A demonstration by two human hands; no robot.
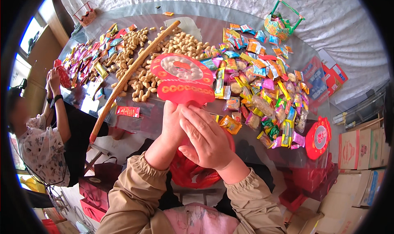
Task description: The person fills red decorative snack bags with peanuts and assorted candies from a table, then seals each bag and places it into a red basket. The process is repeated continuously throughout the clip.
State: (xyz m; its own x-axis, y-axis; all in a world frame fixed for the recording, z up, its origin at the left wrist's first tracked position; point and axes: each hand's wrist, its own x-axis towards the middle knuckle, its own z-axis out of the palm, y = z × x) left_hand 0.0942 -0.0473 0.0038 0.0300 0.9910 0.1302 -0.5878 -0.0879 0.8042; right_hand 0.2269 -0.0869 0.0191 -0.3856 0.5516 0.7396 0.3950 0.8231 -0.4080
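Note:
A red paper-like bag with a pale see-through window and scalloped gold trim is held up in front of me, over the peanuts. My left hand grips its lower edge, its fingers partly hidden behind my other hand. Across it lies my right hand, fingers stretched out and thumb apart, touching the left hand near the bag's base. Loose peanuts lie just beyond. Many wrapped sweets are piled to the right. Below my hands, more red bags rest at my lap.
A long wooden stick lies across the glass table between sweets and peanuts. Another red windowed bag sits at the right edge. A green-handled basket stands at the back right. At left, a co-worker holds a red bag. Cardboard boxes are stacked right.

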